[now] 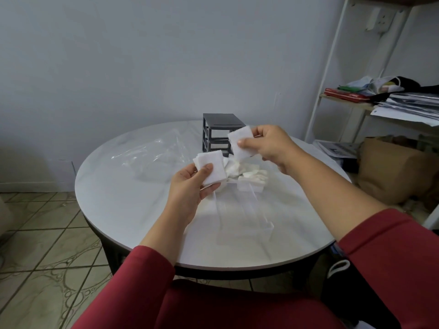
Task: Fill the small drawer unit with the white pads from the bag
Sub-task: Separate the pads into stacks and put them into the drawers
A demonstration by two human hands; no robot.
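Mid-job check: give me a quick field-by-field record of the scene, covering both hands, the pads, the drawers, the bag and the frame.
left hand: holds a small stack of white pads above the table
right hand: pinches a single pad between thumb and fingers
loose pads: heaped in and around a clear drawer
clear drawers: pulled out, lying on the round table
drawer frame: dark, upright behind the hands, visible slots empty
bag: clear plastic, lying flat left of the frame
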